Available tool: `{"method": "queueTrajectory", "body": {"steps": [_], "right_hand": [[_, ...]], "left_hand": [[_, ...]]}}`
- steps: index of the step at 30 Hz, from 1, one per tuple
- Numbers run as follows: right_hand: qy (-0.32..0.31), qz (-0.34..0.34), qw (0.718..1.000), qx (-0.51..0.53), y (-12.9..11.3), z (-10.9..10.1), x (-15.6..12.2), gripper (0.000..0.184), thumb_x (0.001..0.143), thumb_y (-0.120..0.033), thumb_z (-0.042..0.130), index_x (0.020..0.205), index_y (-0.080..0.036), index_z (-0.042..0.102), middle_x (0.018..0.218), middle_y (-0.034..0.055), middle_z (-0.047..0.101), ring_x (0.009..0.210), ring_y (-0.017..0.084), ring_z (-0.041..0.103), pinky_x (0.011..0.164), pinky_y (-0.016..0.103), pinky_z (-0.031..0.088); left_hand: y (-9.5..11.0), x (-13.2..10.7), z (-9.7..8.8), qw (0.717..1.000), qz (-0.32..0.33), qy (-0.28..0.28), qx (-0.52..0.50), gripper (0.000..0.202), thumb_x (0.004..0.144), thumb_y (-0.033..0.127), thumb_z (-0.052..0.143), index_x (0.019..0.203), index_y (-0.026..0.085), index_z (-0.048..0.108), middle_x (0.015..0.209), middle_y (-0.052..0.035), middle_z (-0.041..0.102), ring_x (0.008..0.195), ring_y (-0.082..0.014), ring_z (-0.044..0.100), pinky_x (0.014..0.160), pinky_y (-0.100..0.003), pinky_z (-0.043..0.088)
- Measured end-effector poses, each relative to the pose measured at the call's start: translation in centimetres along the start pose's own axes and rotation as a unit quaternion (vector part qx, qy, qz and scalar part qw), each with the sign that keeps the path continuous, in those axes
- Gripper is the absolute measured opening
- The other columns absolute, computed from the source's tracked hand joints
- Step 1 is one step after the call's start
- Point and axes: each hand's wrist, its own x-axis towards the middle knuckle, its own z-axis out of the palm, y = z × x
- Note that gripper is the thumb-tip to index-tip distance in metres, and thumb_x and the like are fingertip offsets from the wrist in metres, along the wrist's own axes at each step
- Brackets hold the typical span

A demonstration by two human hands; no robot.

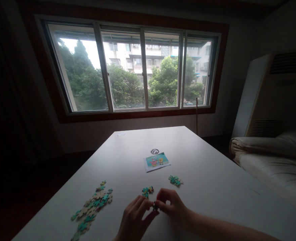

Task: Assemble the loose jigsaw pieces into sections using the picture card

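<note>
The left hand (134,215) and the right hand (172,203) are being held close together, a small dark puzzle piece (155,206) being pinched narrowly between them; whether it is touching the white table (128,164) cannot be told. Just beyond, a small cluster of pieces (146,191) is being supported by the table, as are a scattered pile (97,202) to the left, a small heap (174,180) to the right and, farther off, a picture card (157,162).

**Likely a home's living room**

You seem to be in a living room: a cushioned sofa (273,167) and a tall floor-standing air conditioner (254,93) stand to your right, and beyond the white table (188,154) a wide window (142,67) looks onto trees (164,77) and an apartment-like building (151,50).
</note>
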Motion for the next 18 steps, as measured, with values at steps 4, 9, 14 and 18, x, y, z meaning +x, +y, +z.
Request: {"method": "queueTrajectory", "body": {"steps": [4,9,14,18], "right_hand": [[-0.015,0.010,1.000,0.014,-0.11,0.04,-0.03,0.025,0.074,-0.034,0.061,0.060,-0.014,0.055,0.055,-0.0030,0.049,0.055,0.010,0.042,0.054,0.022,0.035],[-0.038,0.027,0.998,0.034,0.46,0.22,-0.10,0.030,0.071,-0.041,0.064,0.060,-0.015,0.057,0.055,-0.0031,0.050,0.055,0.010,0.043,0.053,0.022,0.034],[-0.019,0.022,1.000,0.008,0.35,0.20,-0.07,0.031,0.071,-0.040,0.064,0.056,-0.015,0.055,0.054,-0.0030,0.050,0.054,0.010,0.042,0.053,0.022,0.034],[0.005,0.014,1.000,0.005,0.47,0.17,0.01,0.031,0.074,-0.039,0.062,0.057,-0.014,0.056,0.054,-0.0025,0.049,0.054,0.011,0.042,0.053,0.022,0.033]], "left_hand": [[0.05,0.07,-0.06,1.000,0.000,0.002,0.005,0.016,0.084,0.030,0.060,0.073,0.021,0.052,0.062,0.0034,0.056,0.055,-0.0116,0.057,0.051,-0.020,0.043],[0.18,0.17,-0.10,1.000,-0.005,0.012,0.012,0.018,0.084,0.029,0.059,0.070,0.021,0.051,0.060,0.0036,0.055,0.053,-0.0114,0.056,0.051,-0.020,0.042],[0.03,-0.02,0.02,1.000,-0.008,0.009,0.005,0.017,0.085,0.029,0.058,0.072,0.021,0.052,0.061,0.0029,0.055,0.054,-0.0121,0.057,0.050,-0.020,0.043],[-0.15,-0.23,0.09,1.000,-0.010,-0.007,-0.008,0.009,0.087,0.026,0.055,0.079,0.021,0.055,0.065,0.0016,0.058,0.057,-0.0131,0.059,0.052,-0.021,0.045]]}}
